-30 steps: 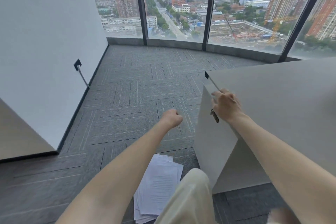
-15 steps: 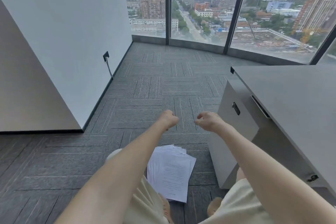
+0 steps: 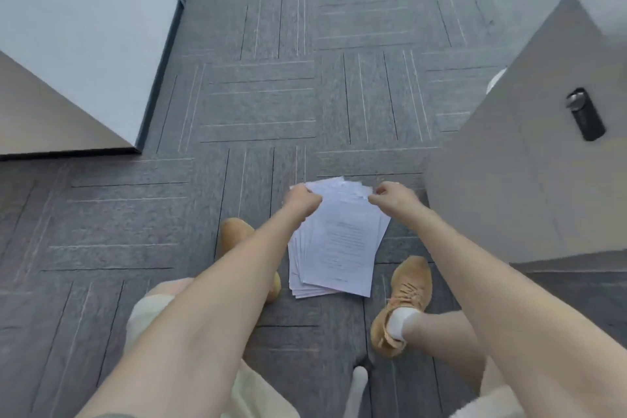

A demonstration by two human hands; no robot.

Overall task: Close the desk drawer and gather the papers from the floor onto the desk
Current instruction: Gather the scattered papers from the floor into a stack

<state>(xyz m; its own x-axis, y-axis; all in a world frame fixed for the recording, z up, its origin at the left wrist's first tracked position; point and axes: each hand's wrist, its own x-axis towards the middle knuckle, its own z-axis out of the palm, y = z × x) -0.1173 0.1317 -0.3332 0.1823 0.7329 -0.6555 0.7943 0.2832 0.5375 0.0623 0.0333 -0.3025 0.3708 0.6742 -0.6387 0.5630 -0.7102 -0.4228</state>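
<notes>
A loose stack of white printed papers [image 3: 336, 244] lies on the grey carpet between my two feet. My left hand [image 3: 301, 200] grips the stack's far left corner. My right hand [image 3: 393, 195] pinches the far right corner. The far edge of the stack looks slightly lifted; the near edge rests on the floor. The grey drawer front [image 3: 529, 159] with its black lock [image 3: 585, 114] stands at the right, close beside the papers. The desk top is out of view.
A white wall panel [image 3: 74, 44] with a dark base runs along the left. My tan shoes [image 3: 407, 302] flank the papers. Grey carpet tiles [image 3: 271, 95] stretch ahead.
I have let go of the drawer and bent down; the view dropped from the windows to the floor. Both hands moved down onto the far edge of the papers and closed on it.
</notes>
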